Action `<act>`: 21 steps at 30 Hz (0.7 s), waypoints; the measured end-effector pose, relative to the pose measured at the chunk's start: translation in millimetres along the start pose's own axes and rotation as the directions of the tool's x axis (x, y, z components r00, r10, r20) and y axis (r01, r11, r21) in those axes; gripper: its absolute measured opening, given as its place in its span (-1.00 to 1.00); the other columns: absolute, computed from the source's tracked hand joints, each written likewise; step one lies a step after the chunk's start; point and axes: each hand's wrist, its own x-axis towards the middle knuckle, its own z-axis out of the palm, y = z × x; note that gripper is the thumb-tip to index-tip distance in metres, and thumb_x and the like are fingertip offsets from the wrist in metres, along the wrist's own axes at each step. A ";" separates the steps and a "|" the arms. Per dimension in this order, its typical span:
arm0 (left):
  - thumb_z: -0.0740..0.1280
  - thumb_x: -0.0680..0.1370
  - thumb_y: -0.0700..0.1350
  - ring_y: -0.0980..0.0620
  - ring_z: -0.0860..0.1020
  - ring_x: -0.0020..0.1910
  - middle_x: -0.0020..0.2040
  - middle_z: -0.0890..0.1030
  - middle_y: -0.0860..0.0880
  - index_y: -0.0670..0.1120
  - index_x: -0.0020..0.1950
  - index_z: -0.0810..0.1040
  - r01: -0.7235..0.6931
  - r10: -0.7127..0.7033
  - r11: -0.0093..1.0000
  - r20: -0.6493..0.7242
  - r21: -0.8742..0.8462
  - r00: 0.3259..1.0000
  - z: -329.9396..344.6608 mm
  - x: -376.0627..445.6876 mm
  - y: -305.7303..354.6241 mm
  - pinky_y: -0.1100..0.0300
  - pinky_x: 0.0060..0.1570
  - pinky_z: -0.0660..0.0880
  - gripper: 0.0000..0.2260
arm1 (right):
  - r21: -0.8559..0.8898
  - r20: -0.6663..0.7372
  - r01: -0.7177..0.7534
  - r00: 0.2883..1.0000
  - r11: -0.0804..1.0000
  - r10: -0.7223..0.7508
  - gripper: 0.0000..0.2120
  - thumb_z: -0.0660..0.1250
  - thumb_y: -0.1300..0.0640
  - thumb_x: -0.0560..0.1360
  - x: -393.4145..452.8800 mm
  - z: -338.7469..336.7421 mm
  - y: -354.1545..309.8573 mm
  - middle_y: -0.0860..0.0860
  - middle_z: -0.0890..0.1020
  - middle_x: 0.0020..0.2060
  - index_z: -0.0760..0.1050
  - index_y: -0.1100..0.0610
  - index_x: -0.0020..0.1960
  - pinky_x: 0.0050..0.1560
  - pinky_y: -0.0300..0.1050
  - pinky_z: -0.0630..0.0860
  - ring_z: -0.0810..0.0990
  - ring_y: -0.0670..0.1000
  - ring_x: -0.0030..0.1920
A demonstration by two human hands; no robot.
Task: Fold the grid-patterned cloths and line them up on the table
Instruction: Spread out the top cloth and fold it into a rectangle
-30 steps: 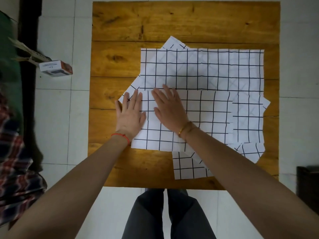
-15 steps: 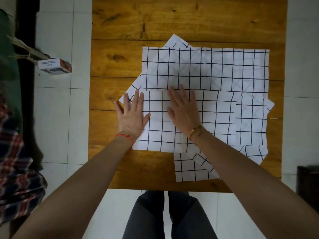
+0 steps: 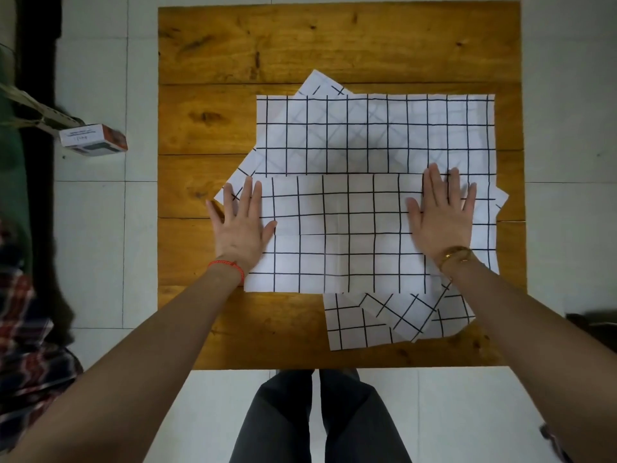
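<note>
A white cloth with a black grid [image 3: 344, 232] lies folded on top of a pile of like cloths on the wooden table [image 3: 334, 41]. My left hand [image 3: 242, 223] presses flat on its left edge, fingers straight and spread. My right hand [image 3: 442, 217] presses flat on its right part, fingers straight. Beneath it a larger unfolded grid cloth [image 3: 374, 135] spreads toward the far side. Corners of other grid cloths [image 3: 390, 319] stick out at the near right, and one at the far side [image 3: 320, 85].
A small white and orange box [image 3: 93, 140] lies on the tiled floor left of the table. Plaid fabric [image 3: 26, 329] shows at the left edge. My legs in dark trousers [image 3: 320, 419] stand at the table's near edge. Bare wood runs along the far side.
My right hand has slid to the right across the folded cloth, away from my left hand, which has stayed at the left edge.
</note>
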 end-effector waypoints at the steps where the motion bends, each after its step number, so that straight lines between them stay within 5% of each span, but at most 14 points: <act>1: -0.06 0.61 0.23 -0.21 -0.17 0.55 0.59 -0.18 0.00 -0.02 0.57 -0.23 -0.007 0.006 0.999 -0.007 -0.041 1.000 -0.8 -0.2 0.4 -0.33 0.44 -0.09 -0.35 | 0.027 -0.019 -0.005 1.000 1.000 0.006 -0.40 -0.20 -0.16 0.61 -0.4 -1.3 -3.0 0.02 0.01 0.55 -0.05 0.15 0.55 0.48 0.24 -0.16 -0.09 0.16 0.53; 5: 0.18 0.60 0.08 -0.22 0.15 0.48 0.55 0.13 -0.09 -0.06 0.56 0.06 -0.005 -0.064 0.951 -0.213 -0.310 0.975 -8.4 -11.0 4.2 -0.19 0.42 0.14 -0.41 | 0.102 -0.091 0.130 0.988 0.986 -0.121 -0.45 -0.01 -0.06 0.62 -10.0 -8.0 -23.2 0.13 0.21 0.49 0.10 0.20 0.51 0.48 0.21 0.04 0.12 0.22 0.49; 7: 0.25 0.57 0.02 -0.20 0.34 0.30 0.38 0.36 -0.16 -0.11 0.46 0.27 0.070 -0.209 0.899 -0.284 -0.432 0.936 -11.6 -20.0 6.9 -0.09 0.21 0.35 -0.50 | 0.127 -0.079 0.241 0.969 0.962 -0.233 -0.49 0.04 -0.02 0.58 -15.4 -10.3 -39.4 0.16 0.33 0.39 0.21 0.21 0.45 0.40 0.18 0.22 0.26 0.22 0.40; 12: 0.35 0.50 0.04 -0.18 0.47 0.13 0.11 0.52 -0.15 -0.15 0.15 0.46 0.343 -0.498 0.665 -0.051 -0.664 0.866 -8.7 -36.0 9.7 -0.11 0.11 0.45 -0.66 | 0.147 -0.068 0.365 0.931 0.919 -0.359 -0.50 0.25 0.05 0.50 -32.6 -5.8 -78.1 0.14 0.46 0.18 0.32 0.20 0.39 0.16 0.09 0.45 0.42 0.16 0.17; 21: 0.55 0.36 0.03 -0.09 0.50 0.05 0.09 0.54 -0.15 -0.10 0.05 0.46 0.356 -0.430 0.438 0.156 -0.825 0.889 -0.7 -34.5 7.4 0.07 0.08 0.48 -0.58 | 0.155 -0.073 0.365 0.931 0.918 -0.358 -0.45 0.33 0.06 0.47 -41.8 5.5 -92.9 0.14 0.46 0.13 0.31 0.19 0.40 0.08 0.06 0.50 0.45 0.16 0.11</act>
